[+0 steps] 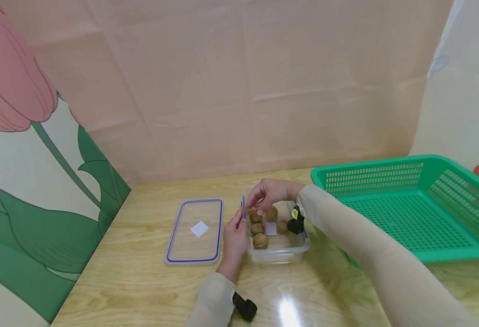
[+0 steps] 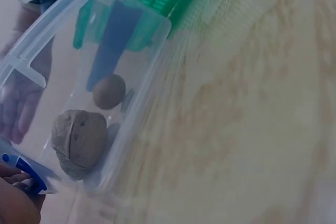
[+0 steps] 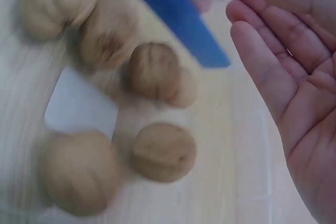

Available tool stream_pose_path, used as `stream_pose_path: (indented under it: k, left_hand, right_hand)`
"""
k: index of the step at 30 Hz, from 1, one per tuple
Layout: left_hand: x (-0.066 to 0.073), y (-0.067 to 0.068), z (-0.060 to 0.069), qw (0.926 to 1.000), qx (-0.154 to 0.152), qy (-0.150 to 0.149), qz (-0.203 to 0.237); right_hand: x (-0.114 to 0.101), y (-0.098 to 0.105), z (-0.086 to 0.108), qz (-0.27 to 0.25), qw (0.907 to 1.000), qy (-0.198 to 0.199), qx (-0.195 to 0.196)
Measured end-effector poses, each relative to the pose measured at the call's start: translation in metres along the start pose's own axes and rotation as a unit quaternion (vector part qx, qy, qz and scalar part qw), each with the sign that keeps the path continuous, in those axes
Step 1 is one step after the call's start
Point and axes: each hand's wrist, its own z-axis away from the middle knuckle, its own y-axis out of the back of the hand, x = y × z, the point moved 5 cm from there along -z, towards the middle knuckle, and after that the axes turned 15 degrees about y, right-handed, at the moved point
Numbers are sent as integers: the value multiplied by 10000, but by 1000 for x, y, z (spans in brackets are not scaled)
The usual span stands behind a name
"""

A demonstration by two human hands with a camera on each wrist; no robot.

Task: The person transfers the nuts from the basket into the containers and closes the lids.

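Observation:
A clear plastic container (image 1: 279, 250) with a blue latch (image 2: 31, 177) stands on the table, holding several walnuts (image 1: 260, 241). At its left side, my left hand (image 1: 235, 240) grips the wall, its fingers by the latch. Over the container's far left part, my right hand (image 1: 275, 190) is lowered, fingers bent downward. The right wrist view shows its loosely bent fingers (image 3: 268, 69) and bare palm, with nothing seen in them. Beneath it, the walnuts (image 3: 163, 153) lie apart or touching around a white square (image 3: 81, 106) at the container's base.
Left of the container lies its flat clear lid (image 1: 193, 260) with a blue seal and a white square label (image 1: 200, 229). A large green basket (image 1: 386, 164) stands close on the right. A paper-covered wall (image 1: 207, 100) rises behind the wooden table (image 1: 137, 272).

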Motion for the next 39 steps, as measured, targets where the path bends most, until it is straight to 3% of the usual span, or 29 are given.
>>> stream_pose_path:
  k: [3, 7, 11, 16, 20, 23, 25, 31, 36, 39]
  left_hand:
    - [0, 1, -3, 9998, -139, 69, 150]
    - [3, 7, -5, 9979, -335, 314, 463]
    - [10, 23, -6, 9960, -387, 456, 664]
    - [19, 47, -10, 9878, -572, 682, 1281]
    - [27, 72, -17, 9845, -456, 752, 1520]
    - [29, 95, -25, 9881, -286, 740, 1317]
    - [29, 111, -31, 9913, -195, 715, 1089]
    - [20, 150, -45, 9963, 33, 850, 81]
    - [6, 166, -50, 9926, 203, 981, -692]
    - [-1, 173, -52, 9895, 259, 1063, -947]
  right_hand:
    - [-8, 2, -3, 94, 9996, 18, 280]
    - [-22, 3, -8, 114, 9948, -215, 988]
    - [-40, -2, -15, -220, 9818, -473, 1827]
    - [-51, -16, -30, -505, 9587, -716, 2706]
    - [-48, -29, -41, -1056, 9216, -955, 3611]
    - [-44, -40, -47, -1523, 8854, -1217, 4220]
    - [-42, -50, -51, -1688, 8666, -1424, 4476]
    - [-40, -83, -69, -1435, 8334, -1669, 5069]
    - [-29, -110, -75, -1242, 7922, -1824, 5690]
    - [-20, -122, -74, -1211, 7749, -1863, 5917]
